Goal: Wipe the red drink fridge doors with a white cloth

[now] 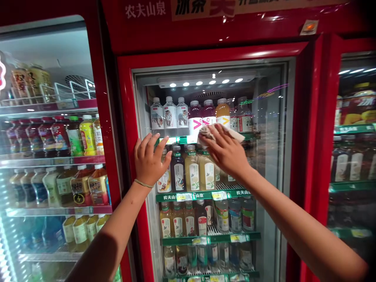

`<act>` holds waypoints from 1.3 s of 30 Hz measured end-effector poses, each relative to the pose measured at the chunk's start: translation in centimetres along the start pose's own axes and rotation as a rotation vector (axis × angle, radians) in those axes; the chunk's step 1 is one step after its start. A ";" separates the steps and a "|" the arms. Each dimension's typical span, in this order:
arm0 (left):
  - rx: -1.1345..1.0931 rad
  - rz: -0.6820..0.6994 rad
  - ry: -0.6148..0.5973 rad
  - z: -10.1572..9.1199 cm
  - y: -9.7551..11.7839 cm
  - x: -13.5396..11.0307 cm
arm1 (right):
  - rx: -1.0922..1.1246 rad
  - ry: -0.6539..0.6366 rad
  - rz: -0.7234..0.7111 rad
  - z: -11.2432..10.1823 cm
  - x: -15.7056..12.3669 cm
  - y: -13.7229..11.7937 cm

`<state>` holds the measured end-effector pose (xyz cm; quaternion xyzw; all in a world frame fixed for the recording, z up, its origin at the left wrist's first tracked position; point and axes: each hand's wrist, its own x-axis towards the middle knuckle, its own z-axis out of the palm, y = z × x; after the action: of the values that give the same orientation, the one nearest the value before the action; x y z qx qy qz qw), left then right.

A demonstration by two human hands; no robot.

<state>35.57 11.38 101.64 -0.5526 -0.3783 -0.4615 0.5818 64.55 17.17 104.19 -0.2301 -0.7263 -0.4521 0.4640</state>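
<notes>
Cloth point(236, 135) lay pressed against the cooler's glass door point(272, 164) under my right hand point(226, 150), palm flat and fingers loosely together. Its long axis ran sideways, poking out either side of my fingers. My left hand point(149, 159), fingers spread, braced flat on the glass nearby, to the left.

Head camera, close to fridge door point(273, 176)

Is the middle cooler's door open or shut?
Shut: glass door sits flush in its red frame; left hand and right hand with cloth press on it.
</notes>
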 end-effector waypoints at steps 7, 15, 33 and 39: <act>-0.012 -0.009 0.015 -0.1 -0.1 0.0 | 0.007 0.104 0.201 0.3 0.4 -0.8; -0.031 -0.016 0.017 -0.1 0.1 -0.1 | 0.051 0.090 0.122 0.4 1.3 -1.2; -0.115 -0.074 0.008 -0.3 -0.1 -0.2 | 0.166 0.040 0.009 2.1 5.9 -7.0; -0.137 0.006 -0.030 -1.1 -1.4 -1.2 | 0.141 0.029 -0.014 1.7 5.6 -5.8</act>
<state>33.82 10.52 100.80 -0.5991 -0.3531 -0.4763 0.5381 56.86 15.36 106.27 -0.1851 -0.7512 -0.4064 0.4861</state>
